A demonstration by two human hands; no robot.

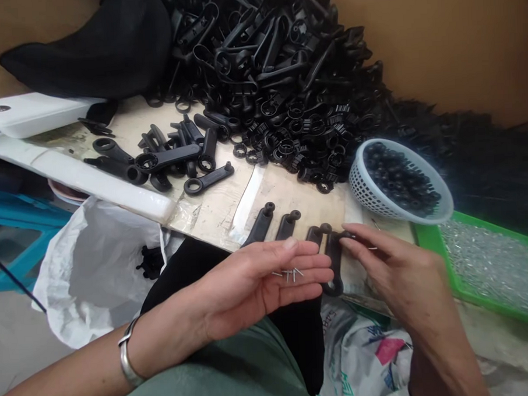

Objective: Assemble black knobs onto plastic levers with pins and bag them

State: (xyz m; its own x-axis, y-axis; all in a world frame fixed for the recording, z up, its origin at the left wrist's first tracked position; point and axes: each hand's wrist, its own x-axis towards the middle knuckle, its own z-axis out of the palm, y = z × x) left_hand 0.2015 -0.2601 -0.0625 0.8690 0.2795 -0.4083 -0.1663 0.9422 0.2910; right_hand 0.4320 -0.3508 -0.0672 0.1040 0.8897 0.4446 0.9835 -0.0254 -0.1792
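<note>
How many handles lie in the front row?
4: first handle and second handle beyond the left hand, third handle behind its fingers, fourth handle by the right hand; others possibly hidden.

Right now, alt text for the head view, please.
An open left hand holds small metal pins, while the right hand is at one end of a black handle. Nearby are heaped black parts, a pale basket and a green tray.

Over there beyond the hands (254,280), a plain tan wall (436,38) backs the pale desk (216,214); to their left, a blue stool (24,213) stands on grey floor (12,343)
</note>
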